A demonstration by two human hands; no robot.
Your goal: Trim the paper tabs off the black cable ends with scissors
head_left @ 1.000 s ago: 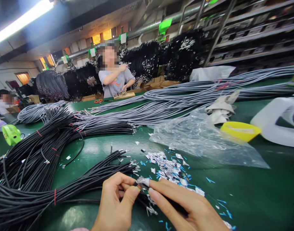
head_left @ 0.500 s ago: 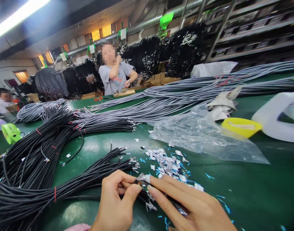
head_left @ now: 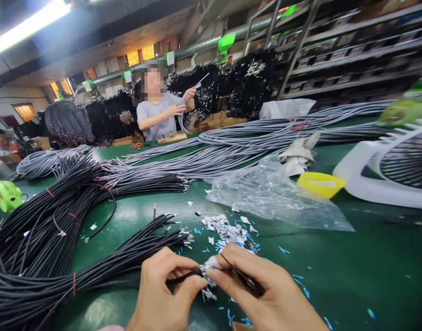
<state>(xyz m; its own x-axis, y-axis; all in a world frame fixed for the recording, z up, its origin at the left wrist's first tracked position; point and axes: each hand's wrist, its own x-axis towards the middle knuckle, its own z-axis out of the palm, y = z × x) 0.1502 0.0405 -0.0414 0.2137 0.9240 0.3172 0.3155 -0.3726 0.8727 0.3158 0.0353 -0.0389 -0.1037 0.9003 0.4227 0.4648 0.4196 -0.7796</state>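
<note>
My left hand [head_left: 167, 289] is closed around a black cable [head_left: 185, 276] near its stripped end, thumb and index finger pinching it. My right hand [head_left: 266, 287] pinches the silvery foil end [head_left: 204, 269] of the same cable, its fingertips nearly touching my left thumb. A white cover wraps one right fingertip. Tucked in the right palm is a slim dark tool [head_left: 247, 280]; its kind is not clear. Just beyond my hands are foil scraps [head_left: 224, 227] with blue bits. To the left lies a bundle of black cables [head_left: 128, 250] with stripped ends.
Grey cables [head_left: 183, 161] run across the green table [head_left: 283, 280]. A clear plastic bag [head_left: 266, 197], a yellow scoop-like piece [head_left: 321, 185] and a white fan [head_left: 355, 179] are at right. A small green fan [head_left: 7, 195] stands far left. Across the table, a person [head_left: 160, 112] holds grey cables.
My right fingers have curled in to pinch the foil end, and the dark tool now shows in that palm. The person opposite has raised grey cables. The view has shifted right.
</note>
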